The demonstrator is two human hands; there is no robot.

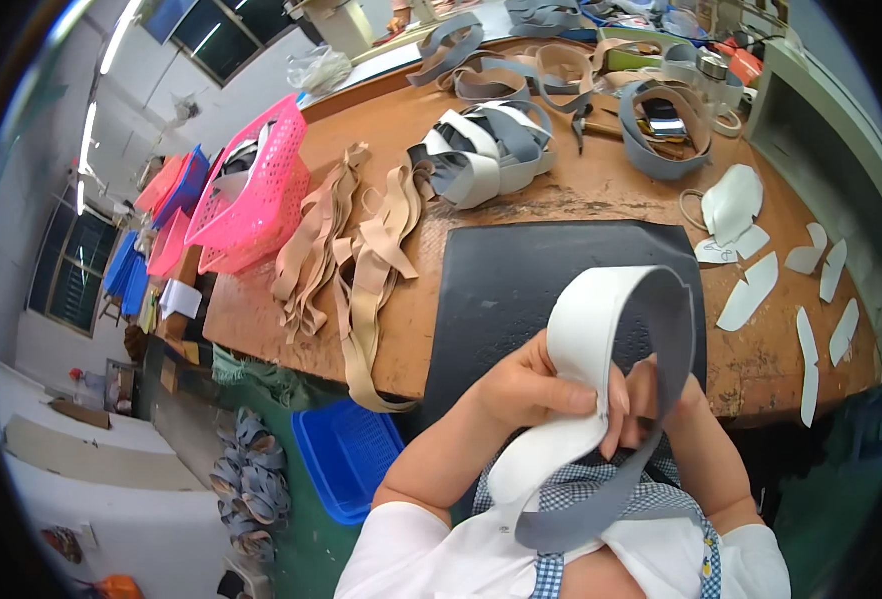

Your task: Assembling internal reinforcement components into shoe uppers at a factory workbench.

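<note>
The left hand [531, 386] pinches a white-and-grey band [581, 319] over the black mat's [561, 250] near side; the right hand [644, 392], partly hidden, seems to grip it too. The band looks already looped; tan strips [311, 250] at left lie loose.

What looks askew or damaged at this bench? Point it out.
A long tan strip droops past the front edge of the wooden table, while the strips beside it lie on top. The tabletop beyond the black mat looks scuffed and dark-stained.
</note>
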